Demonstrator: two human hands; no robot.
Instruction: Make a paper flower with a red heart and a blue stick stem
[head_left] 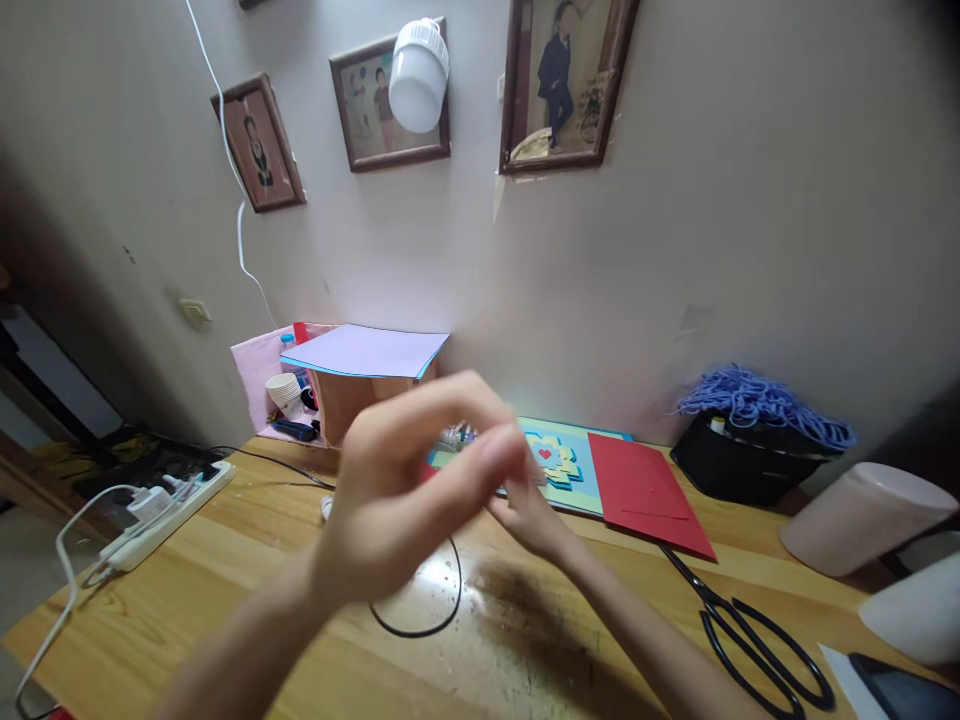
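Observation:
My left hand (pixel 405 490) is raised over the desk, close to the camera, with thumb and forefinger pressed together in a pinch. What sits between those fingertips, if anything, is too small or blurred to tell. Just behind it is my right hand (pixel 534 518), its fingers drawn together and partly covered by the left fingertips; anything in it is hidden. Beyond both hands lies a light-green paper card (pixel 581 468) with layered yellow and blue paper shapes and a red heart (pixel 544 454). Red paper (pixel 652 490) covers the card's right part.
Black-handled scissors (pixel 750 640) lie at right, near a phone (pixel 904 690) and white rolls (pixel 866 520). Blue yarn (pixel 757 405) tops a black pouch (pixel 742 465). Lilac paper (pixel 367 350) rests on a box at the back left. A power strip (pixel 169 520) lies along the left edge.

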